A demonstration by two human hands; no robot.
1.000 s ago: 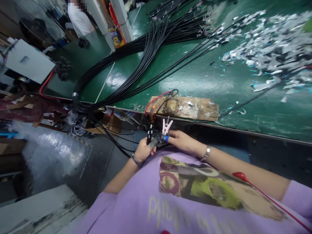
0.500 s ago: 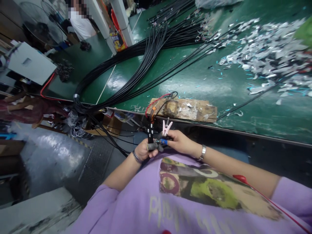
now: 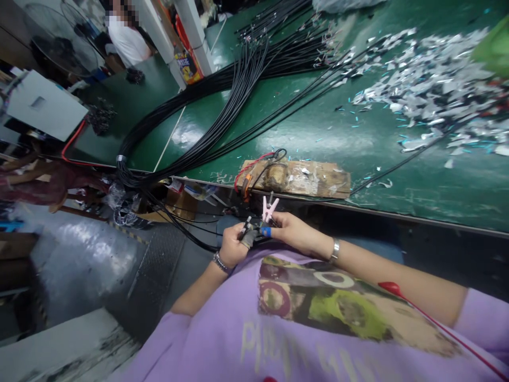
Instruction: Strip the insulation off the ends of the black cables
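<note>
Both my hands meet close to my chest, below the edge of the green table (image 3: 334, 132). My left hand (image 3: 233, 245) is closed round a thin black cable end (image 3: 245, 228), with a grey cover on one fingertip. My right hand (image 3: 292, 231) is closed on a small pink-handled cutter (image 3: 268, 208), whose handles stick up; a blue cover sits on one fingertip. The cutter's tip is at the cable end between the two hands. I wear a purple printed shirt and a bracelet on each wrist.
A thick bundle of black cables (image 3: 222, 106) runs across the table and hangs off its left edge. A cardboard pad (image 3: 314, 178) with red and black wires lies at the near edge. Silvery scraps (image 3: 433, 74) are heaped at the right. A person in white (image 3: 127, 37) stands far left.
The black piece that stood upright in my left hand has dropped lower and tilted toward the cutter. Both hands stay close together at my chest.
</note>
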